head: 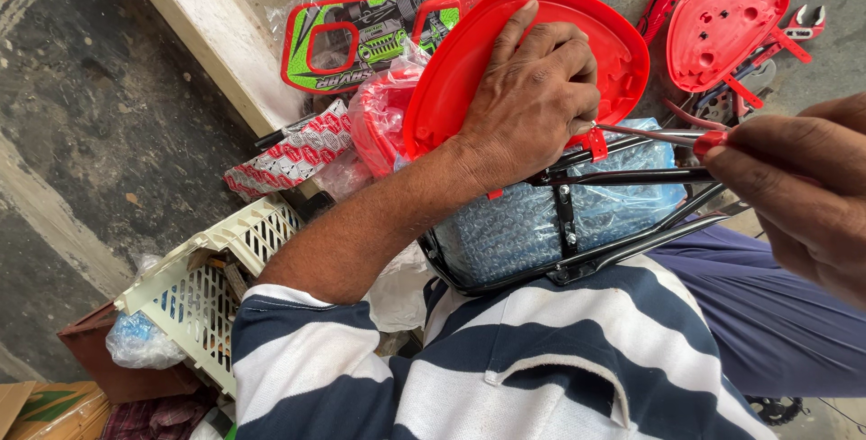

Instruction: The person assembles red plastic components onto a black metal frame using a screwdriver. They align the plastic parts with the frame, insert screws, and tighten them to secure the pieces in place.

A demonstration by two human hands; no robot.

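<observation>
- Glossy red plastic seat shell (532, 61), centre.
- Green-and-black printed plate, red-rimmed (361, 38), at 11 o'clock.
- Cream lattice plastic basket (216, 277), at 8 o'clock.
- Navy-and-white striped shirt (505, 359), at 6 o'clock.

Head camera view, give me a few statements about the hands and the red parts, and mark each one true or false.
1. The left hand lies flat on a red plastic shell. True.
2. The right hand is empty. False: it holds a screwdriver with a red handle, its shaft pointing toward the shell.
3. The black metal frame is bare all over. False: part of it is wrapped in bluish bubble wrap.
4. A second red shell lies on the ground at upper right, hollow side up. True.
5. The basket at lower left is red. False: it is cream-coloured.
</observation>
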